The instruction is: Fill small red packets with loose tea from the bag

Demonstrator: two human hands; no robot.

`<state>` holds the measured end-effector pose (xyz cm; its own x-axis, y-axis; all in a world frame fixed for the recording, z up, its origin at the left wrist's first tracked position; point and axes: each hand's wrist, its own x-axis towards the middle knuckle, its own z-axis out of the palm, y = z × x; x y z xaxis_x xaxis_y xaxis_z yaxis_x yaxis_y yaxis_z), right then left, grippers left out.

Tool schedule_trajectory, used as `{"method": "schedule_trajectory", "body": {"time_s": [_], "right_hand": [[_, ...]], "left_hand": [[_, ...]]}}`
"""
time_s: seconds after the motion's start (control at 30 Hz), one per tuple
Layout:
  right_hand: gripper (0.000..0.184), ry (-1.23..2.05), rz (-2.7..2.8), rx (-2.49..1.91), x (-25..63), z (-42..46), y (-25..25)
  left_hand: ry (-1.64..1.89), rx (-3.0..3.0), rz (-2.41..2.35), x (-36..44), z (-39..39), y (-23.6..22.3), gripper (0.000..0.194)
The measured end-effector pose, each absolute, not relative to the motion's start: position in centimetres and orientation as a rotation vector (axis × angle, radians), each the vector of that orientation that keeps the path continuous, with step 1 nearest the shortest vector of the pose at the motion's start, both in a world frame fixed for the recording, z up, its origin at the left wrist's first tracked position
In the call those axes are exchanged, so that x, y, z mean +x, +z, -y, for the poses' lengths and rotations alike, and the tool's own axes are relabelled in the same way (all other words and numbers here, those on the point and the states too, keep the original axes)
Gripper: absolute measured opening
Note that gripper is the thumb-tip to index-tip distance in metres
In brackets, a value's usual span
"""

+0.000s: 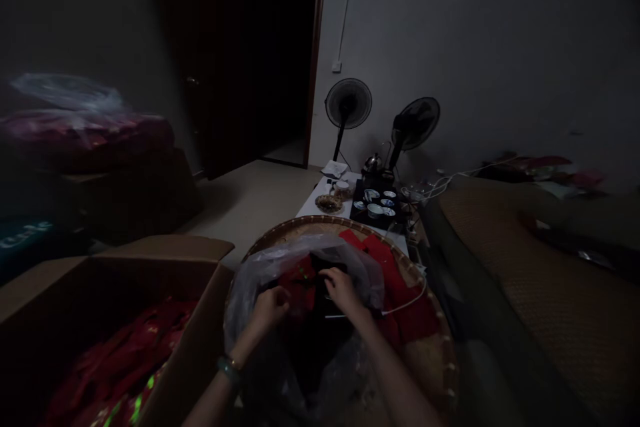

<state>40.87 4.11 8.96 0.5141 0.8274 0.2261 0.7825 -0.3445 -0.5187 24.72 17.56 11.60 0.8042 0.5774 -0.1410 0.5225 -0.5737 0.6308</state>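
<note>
A clear plastic bag lies open on a round woven bamboo tray, with dark contents inside it. My left hand is over the bag's left part, its fingers curled together. Just to the right, my right hand is closed too, fingertips pointing left. Between them is a small red cloth-like piece with green marks. Dim light hides what either hand pinches. A thin white rod shows below my right hand, and flat red pieces lie on the tray's right side.
A cardboard box holding red items stands at the left. Beyond the tray, a low table carries a tea tray with several cups and a woven dish. Two fans stand behind; a woven-topped seat is at the right.
</note>
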Motion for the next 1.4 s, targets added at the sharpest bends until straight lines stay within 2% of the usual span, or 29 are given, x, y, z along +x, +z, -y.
{"method": "schedule_trajectory", "body": {"time_s": [0.1, 0.37, 0.6, 0.73, 0.97, 1.17, 1.4], "right_hand": [[0.046, 0.193, 1.534, -2.349, 44.1, -4.3, 9.2], [0.056, 0.296, 1.844, -2.367, 45.2, -6.8, 8.2], [0.044, 0.300, 1.846, -2.347, 45.2, -6.6, 7.6], [0.044, 0.309, 1.761, -2.339, 44.9, -6.3, 7.1], [0.032, 0.389, 1.507, -2.198, 45.6, -6.2, 6.9], [0.028, 0.481, 1.094, -2.009, 46.3, -5.2, 6.4], [0.026, 0.716, 0.640, -1.617, 44.6, -4.6, 5.1]], "left_hand": [[0.080, 2.276, -0.808, 24.8, -17.3, 11.4, 0.027], [0.245, 2.279, -0.745, 25.3, -17.7, 9.9, 0.024], [0.195, 2.190, -0.661, 25.9, -17.1, 10.1, 0.026], [0.215, 2.237, -0.659, 26.1, -16.8, 10.2, 0.028], [0.258, 2.327, -0.723, 25.7, -17.5, 11.3, 0.027], [0.092, 2.307, -0.714, 26.0, -17.9, 12.3, 0.031], [0.100, 2.353, -0.675, 26.5, -17.3, 12.0, 0.030]]}}
